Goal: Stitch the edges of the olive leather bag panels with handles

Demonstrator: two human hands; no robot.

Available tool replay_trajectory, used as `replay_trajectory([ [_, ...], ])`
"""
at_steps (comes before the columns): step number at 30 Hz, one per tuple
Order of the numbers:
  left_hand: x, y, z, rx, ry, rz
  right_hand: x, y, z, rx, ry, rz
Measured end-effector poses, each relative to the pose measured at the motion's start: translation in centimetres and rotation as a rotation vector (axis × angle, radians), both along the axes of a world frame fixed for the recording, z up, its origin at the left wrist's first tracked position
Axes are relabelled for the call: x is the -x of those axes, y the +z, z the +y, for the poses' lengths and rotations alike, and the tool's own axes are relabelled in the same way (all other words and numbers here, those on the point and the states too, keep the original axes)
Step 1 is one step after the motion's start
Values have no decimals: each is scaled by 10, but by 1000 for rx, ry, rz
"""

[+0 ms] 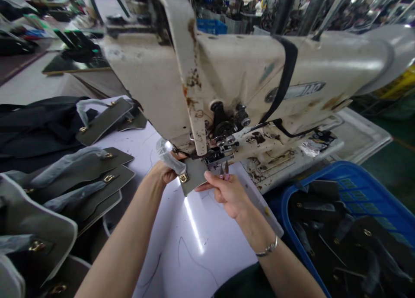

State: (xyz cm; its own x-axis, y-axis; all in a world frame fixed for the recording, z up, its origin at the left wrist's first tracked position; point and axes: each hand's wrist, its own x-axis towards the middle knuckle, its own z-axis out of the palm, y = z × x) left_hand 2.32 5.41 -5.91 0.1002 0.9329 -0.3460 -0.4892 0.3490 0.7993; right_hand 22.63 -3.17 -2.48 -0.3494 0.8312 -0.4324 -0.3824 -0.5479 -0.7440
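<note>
A grey-green panel (193, 177) with a gold ring fitting and a plastic-wrapped handle (169, 156) lies under the sewing head of a large cream sewing machine (149, 81). My left hand (164, 170) grips the panel's left side near the wrapped handle; its fingertips are partly hidden behind it. At the panel's right edge is my right hand (225, 190), closed round small pink-handled scissors (224, 171) whose blades point up toward the machine, with fingers touching the panel.
Several similar panels with wrapped handles (74, 164) are piled on the left, beside black fabric (42, 120). A blue basket (356, 177) holding more dark pieces stands at the right. Loose threads lie on the white table (175, 263). The machine's arm spans the view ahead.
</note>
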Motion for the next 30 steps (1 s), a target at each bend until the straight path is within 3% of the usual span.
replay_trajectory([
  [5,-1,4,-4,7,-4,13,9,-5,0,-86,-145,-182],
  [9,-6,19,-11,-62,119,75,15,-9,-4,-202,-261,-354],
  [13,-11,31,-13,-82,225,126,19,-11,-2,-193,-276,-308],
  [24,-9,37,2,-107,249,105,35,-15,11,-286,-362,-356],
  [30,-11,42,7,-156,311,96,47,-22,6,-265,-400,-393],
])
